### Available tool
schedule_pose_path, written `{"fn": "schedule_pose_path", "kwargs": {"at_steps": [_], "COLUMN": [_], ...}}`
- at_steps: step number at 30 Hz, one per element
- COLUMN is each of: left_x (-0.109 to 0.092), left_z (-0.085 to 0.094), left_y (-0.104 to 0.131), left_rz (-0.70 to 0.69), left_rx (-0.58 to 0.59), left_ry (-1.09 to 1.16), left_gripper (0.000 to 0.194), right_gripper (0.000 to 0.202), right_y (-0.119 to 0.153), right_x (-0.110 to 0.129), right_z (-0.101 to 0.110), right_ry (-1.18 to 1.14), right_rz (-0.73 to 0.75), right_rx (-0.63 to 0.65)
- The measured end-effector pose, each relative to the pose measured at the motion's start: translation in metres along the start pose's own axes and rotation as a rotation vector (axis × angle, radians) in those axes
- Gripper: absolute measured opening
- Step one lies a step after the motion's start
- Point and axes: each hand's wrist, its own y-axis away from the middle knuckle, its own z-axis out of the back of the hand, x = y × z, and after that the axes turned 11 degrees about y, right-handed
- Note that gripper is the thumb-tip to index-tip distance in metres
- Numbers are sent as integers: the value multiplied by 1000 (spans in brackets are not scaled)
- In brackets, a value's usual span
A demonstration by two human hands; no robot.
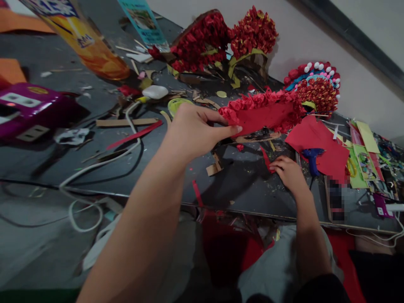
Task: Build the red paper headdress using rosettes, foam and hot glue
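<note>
My left hand (197,130) pinches the near end of a red paper piece (261,118) between thumb and fingers. Crumpled red paper tufts run along its upper edge, and it is held just above the dark table (176,176). Lower and to the right, my right hand (287,173) has its fingertips closed on a narrow red paper strip (266,159). A blue glue gun (312,159) lies right of that hand, on a flat red paper sheet (325,141). Cardboard scraps (214,166) sit between my hands.
Red crumpled-paper flowers (202,42) stand against the wall. An orange drink bottle (91,46), a purple power strip (34,109) and a white cable (129,149) are at left. Coloured sheets (366,160) lie at right, near another person's leg (372,244). A red bucket-like container (232,244) is below the table edge.
</note>
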Motion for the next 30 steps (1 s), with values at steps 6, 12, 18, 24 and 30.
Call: {"fn": "schedule_pose_path", "kwargs": {"at_steps": [6,12,18,24,30], "left_x": [0,0,5,4,3], "left_z": [0,1,1,0,0], "left_y": [-1,0,-2,-1,0], "left_rz": [-16,-14,-19,-14,-21], "left_rx": [6,7,8,3,-2], "left_ry": [49,13,-25,-10,6], "left_gripper": [15,19,22,28,25], "right_gripper": [16,14,19,18,17], "right_y": [0,-1,4,9,11], "right_x": [2,3,-1,0,2], "right_z": [-3,0,3,4,8], "right_ry": [44,69,128,236,276], "right_rz": [11,-10,60,64,58], "right_rx": [-42,-12,22,-1,61]}}
